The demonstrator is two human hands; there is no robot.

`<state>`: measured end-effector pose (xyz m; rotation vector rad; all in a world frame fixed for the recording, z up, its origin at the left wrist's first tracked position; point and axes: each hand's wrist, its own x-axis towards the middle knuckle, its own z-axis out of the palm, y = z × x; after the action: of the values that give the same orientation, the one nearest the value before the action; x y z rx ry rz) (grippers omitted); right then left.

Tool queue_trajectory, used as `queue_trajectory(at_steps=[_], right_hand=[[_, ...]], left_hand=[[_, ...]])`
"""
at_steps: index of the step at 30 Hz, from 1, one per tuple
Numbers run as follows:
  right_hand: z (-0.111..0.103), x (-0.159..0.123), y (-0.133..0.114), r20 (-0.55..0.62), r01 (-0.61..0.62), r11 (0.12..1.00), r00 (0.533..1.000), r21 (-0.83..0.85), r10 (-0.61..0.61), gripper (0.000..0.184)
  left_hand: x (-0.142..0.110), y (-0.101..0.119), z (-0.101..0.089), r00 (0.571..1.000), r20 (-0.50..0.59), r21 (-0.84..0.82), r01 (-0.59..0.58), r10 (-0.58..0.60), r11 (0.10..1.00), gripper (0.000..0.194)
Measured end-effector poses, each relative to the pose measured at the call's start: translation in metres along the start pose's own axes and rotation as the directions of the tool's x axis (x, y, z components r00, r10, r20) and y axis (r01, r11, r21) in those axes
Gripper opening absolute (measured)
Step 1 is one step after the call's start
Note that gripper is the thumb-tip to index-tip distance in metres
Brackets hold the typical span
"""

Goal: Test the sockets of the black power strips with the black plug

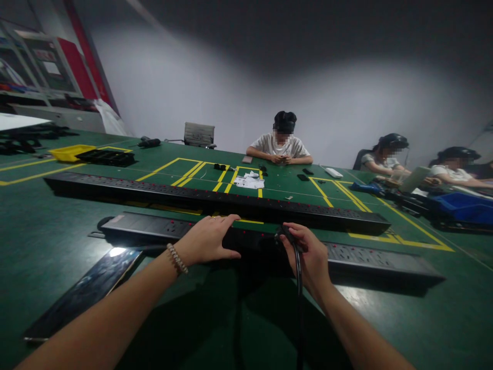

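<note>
A long black power strip (377, 259) with rows of sockets and small red lights lies across the green table in front of me. My left hand (210, 239) rests on its middle part, thumb and fingers spread apart around the near and far edges. Just above the strip, my right hand (308, 252) pinches a black power plug (284, 234), whose cable (299, 288) hangs down toward me. Whether the plug's pins touch a socket cannot be made out. Behind it lies a second long power strip (215, 200), parallel to the first.
A dark flat panel (84, 293) lies at the near left. Farther back are a yellow tray (71, 151), a black tray (110, 156), a power drill (148, 142) and white papers (249, 180). Blue bins (466, 208) stand at the right. Several people sit around the table.
</note>
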<state>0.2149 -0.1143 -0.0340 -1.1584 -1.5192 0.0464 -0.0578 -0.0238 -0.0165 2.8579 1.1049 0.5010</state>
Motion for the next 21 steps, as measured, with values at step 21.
queue_trajectory(at_steps=[21], right_hand=[[0.012, 0.001, -0.01, 0.108, 0.182, 0.98, 0.979, -0.076, -0.173, 0.013]], left_hand=[[0.0, 0.038, 0.01, 0.995, -0.087, -0.05, -0.058, 0.053, 0.997, 0.065]])
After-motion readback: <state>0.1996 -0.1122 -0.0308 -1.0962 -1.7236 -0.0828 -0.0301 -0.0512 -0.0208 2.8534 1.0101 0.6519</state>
